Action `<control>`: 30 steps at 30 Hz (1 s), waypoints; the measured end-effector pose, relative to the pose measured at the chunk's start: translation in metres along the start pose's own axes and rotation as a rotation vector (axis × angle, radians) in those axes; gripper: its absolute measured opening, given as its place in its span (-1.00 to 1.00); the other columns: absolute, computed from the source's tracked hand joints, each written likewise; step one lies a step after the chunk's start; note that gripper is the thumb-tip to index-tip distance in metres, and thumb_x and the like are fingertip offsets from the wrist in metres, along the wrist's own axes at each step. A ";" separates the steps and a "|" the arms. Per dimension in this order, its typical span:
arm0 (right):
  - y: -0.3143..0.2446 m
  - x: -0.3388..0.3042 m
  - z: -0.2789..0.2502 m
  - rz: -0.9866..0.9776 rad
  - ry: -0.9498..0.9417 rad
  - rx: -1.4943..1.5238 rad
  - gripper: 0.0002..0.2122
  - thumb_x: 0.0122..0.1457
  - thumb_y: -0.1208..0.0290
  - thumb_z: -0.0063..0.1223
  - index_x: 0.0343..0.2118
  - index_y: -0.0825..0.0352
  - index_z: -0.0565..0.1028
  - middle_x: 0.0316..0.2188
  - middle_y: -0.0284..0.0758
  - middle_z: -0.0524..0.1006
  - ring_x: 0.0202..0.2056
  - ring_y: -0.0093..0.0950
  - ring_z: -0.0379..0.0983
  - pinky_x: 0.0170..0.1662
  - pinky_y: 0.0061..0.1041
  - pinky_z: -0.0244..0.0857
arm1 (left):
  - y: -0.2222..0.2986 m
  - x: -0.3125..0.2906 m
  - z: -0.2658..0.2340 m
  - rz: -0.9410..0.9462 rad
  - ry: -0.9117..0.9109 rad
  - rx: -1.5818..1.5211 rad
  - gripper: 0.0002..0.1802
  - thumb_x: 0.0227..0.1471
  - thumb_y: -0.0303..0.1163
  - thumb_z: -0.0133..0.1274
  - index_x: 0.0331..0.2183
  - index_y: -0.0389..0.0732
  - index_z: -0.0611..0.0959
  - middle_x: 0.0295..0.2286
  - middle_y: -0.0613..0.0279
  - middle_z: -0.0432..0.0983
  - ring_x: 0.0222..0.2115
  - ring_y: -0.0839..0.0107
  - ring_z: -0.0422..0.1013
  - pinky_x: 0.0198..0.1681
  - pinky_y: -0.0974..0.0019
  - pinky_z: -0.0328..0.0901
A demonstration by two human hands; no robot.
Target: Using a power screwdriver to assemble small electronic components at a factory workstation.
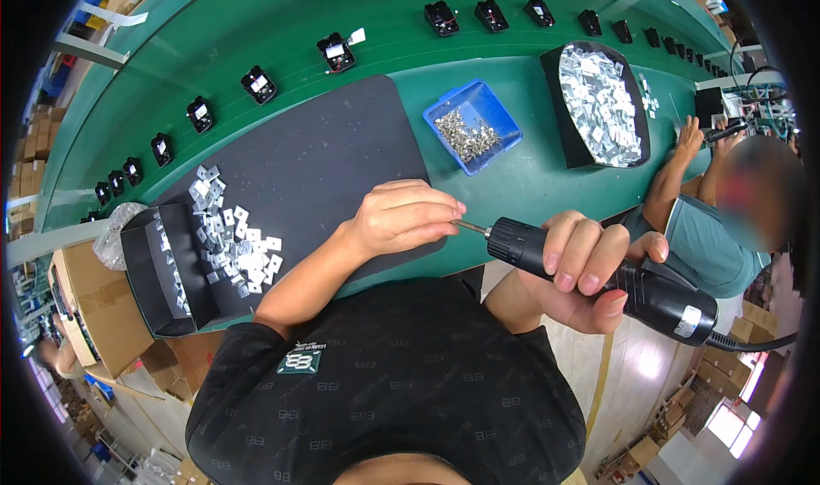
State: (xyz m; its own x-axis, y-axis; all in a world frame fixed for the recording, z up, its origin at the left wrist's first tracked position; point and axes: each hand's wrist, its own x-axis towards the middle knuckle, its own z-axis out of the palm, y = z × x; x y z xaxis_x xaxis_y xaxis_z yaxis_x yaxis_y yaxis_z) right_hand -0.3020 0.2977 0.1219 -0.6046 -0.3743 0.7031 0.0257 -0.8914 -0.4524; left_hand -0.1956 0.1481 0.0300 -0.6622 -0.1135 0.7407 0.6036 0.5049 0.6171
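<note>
My right hand (585,258) is wrapped round a black corded electric screwdriver (514,244), held tilted in front of my chest with its bit toward the left. The tip of the metal bit (471,226) meets the fingertips of my left hand (406,218). Those fingers are pressed together at the tip; whatever they pinch there is too small or hidden to make out. Beyond my hands a blue plastic bin (511,136) holds many small metal screws (465,135). A dark grey mat (316,156) lies under and beyond my left forearm.
Small metal plates (243,250) lie scattered on the mat's left, beside a black box (158,271). Another black bin (564,113) of metal plates stands at right. Black plastic housings (258,85) line the green conveyor belt (384,28). A co-worker (713,237) works at far right.
</note>
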 end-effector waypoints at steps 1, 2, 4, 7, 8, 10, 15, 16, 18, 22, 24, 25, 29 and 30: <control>0.000 0.000 0.001 -0.003 -0.002 -0.002 -0.55 0.09 0.35 -0.02 0.05 0.23 0.19 -0.54 -0.46 0.36 -0.58 -0.62 0.31 -0.44 -0.58 0.21 | 0.000 0.000 0.000 0.005 0.003 0.010 -0.78 -0.14 -0.44 0.22 -0.40 -0.36 0.61 -0.40 0.07 0.57 -0.50 0.33 0.50 -0.51 0.40 0.35; 0.000 0.000 0.001 -0.006 -0.005 -0.005 -0.55 0.09 0.35 -0.02 0.05 0.23 0.19 -0.54 -0.46 0.36 -0.58 -0.61 0.31 -0.44 -0.58 0.21 | 0.001 0.000 0.000 0.005 0.003 0.011 -0.78 -0.14 -0.44 0.22 -0.40 -0.36 0.61 -0.40 0.07 0.57 -0.50 0.33 0.50 -0.51 0.40 0.35; 0.000 0.000 0.001 -0.010 -0.005 -0.004 -0.55 0.09 0.34 -0.03 0.05 0.23 0.19 -0.54 -0.46 0.37 -0.58 -0.61 0.31 -0.44 -0.58 0.21 | 0.001 0.001 0.001 0.003 0.027 0.020 -0.79 -0.13 -0.44 0.21 -0.40 -0.36 0.62 -0.40 0.06 0.57 -0.51 0.33 0.50 -0.51 0.40 0.35; 0.000 0.001 0.001 -0.017 -0.010 -0.002 -0.55 0.09 0.34 -0.03 0.05 0.23 0.19 -0.54 -0.46 0.36 -0.58 -0.61 0.31 -0.44 -0.58 0.21 | 0.002 0.002 0.003 0.010 0.058 0.004 -0.81 -0.13 -0.47 0.21 -0.40 -0.36 0.62 -0.40 0.05 0.57 -0.50 0.32 0.49 -0.50 0.39 0.35; 0.000 0.001 0.001 -0.019 -0.014 -0.001 -0.56 0.09 0.34 -0.03 0.06 0.23 0.19 -0.54 -0.46 0.36 -0.58 -0.61 0.31 -0.44 -0.58 0.21 | 0.001 0.002 0.003 0.010 0.058 0.002 -0.81 -0.13 -0.47 0.21 -0.40 -0.36 0.62 -0.40 0.05 0.57 -0.50 0.32 0.49 -0.50 0.39 0.35; 0.000 0.000 0.001 -0.025 -0.013 0.001 -0.56 0.09 0.34 -0.03 0.06 0.23 0.20 -0.54 -0.46 0.36 -0.58 -0.61 0.30 -0.44 -0.58 0.21 | 0.001 0.003 0.001 0.026 0.064 0.035 -0.82 -0.14 -0.49 0.20 -0.41 -0.36 0.62 -0.40 0.04 0.57 -0.51 0.31 0.49 -0.49 0.39 0.34; 0.001 0.000 0.000 -0.034 0.013 0.019 -0.56 0.09 0.34 -0.03 0.05 0.23 0.20 -0.55 -0.47 0.36 -0.59 -0.62 0.30 -0.45 -0.58 0.20 | 0.004 0.007 -0.001 0.019 0.049 0.038 -0.82 -0.15 -0.50 0.21 -0.41 -0.36 0.62 -0.40 0.04 0.57 -0.51 0.31 0.49 -0.49 0.39 0.34; 0.001 -0.001 0.000 -0.037 0.001 0.012 -0.56 0.09 0.33 -0.03 0.05 0.23 0.20 -0.55 -0.47 0.36 -0.59 -0.62 0.30 -0.45 -0.59 0.20 | 0.004 0.008 -0.002 0.026 0.049 0.042 -0.82 -0.15 -0.50 0.21 -0.41 -0.36 0.62 -0.40 0.04 0.57 -0.51 0.31 0.49 -0.49 0.39 0.34; 0.001 -0.001 0.001 -0.040 -0.010 0.007 -0.56 0.09 0.33 -0.03 0.05 0.23 0.20 -0.55 -0.47 0.36 -0.59 -0.62 0.30 -0.45 -0.59 0.20 | 0.005 0.005 -0.001 0.024 0.061 0.044 -0.81 -0.15 -0.49 0.21 -0.41 -0.36 0.62 -0.40 0.04 0.57 -0.51 0.31 0.49 -0.50 0.39 0.34; 0.001 -0.001 0.001 -0.043 -0.016 0.014 -0.56 0.09 0.33 -0.03 0.05 0.22 0.21 -0.55 -0.47 0.37 -0.58 -0.62 0.30 -0.44 -0.59 0.20 | 0.006 0.003 0.000 -0.014 0.087 0.025 -0.81 -0.15 -0.47 0.22 -0.42 -0.35 0.62 -0.41 0.04 0.57 -0.52 0.33 0.49 -0.50 0.39 0.33; 0.002 -0.001 0.000 -0.045 -0.016 0.018 -0.56 0.09 0.33 -0.03 0.05 0.22 0.21 -0.55 -0.47 0.37 -0.58 -0.62 0.30 -0.44 -0.59 0.20 | 0.007 0.003 0.001 -0.027 0.101 0.021 -0.81 -0.16 -0.46 0.23 -0.43 -0.34 0.62 -0.41 0.05 0.58 -0.52 0.34 0.49 -0.50 0.39 0.33; 0.002 -0.001 0.000 -0.043 -0.013 0.018 -0.56 0.09 0.32 -0.02 0.05 0.22 0.21 -0.55 -0.47 0.37 -0.57 -0.62 0.31 -0.44 -0.59 0.20 | 0.007 0.003 0.002 -0.039 0.114 0.016 -0.81 -0.16 -0.46 0.23 -0.44 -0.34 0.61 -0.41 0.05 0.58 -0.52 0.34 0.49 -0.51 0.39 0.33; 0.002 0.001 -0.001 -0.033 -0.027 0.033 -0.55 0.08 0.32 -0.01 0.05 0.22 0.21 -0.55 -0.48 0.37 -0.57 -0.62 0.31 -0.44 -0.60 0.20 | 0.009 0.003 0.002 -0.050 0.108 0.014 -0.80 -0.16 -0.45 0.24 -0.43 -0.33 0.61 -0.42 0.06 0.58 -0.52 0.35 0.49 -0.50 0.39 0.33; 0.003 0.000 -0.001 -0.033 -0.027 0.033 -0.55 0.08 0.32 -0.01 0.05 0.22 0.21 -0.55 -0.48 0.37 -0.57 -0.62 0.31 -0.44 -0.60 0.20 | 0.010 0.003 0.002 -0.043 0.106 0.036 -0.80 -0.16 -0.45 0.24 -0.43 -0.33 0.61 -0.43 0.08 0.58 -0.53 0.35 0.49 -0.51 0.39 0.33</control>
State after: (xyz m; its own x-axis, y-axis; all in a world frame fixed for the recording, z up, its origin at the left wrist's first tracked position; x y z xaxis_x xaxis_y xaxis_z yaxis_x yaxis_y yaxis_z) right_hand -0.3033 0.2954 0.1201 -0.5838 -0.3508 0.7322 0.0323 -0.9112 -0.4108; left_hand -0.1926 0.1540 0.0378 -0.6355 -0.2250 0.7386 0.5576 0.5280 0.6406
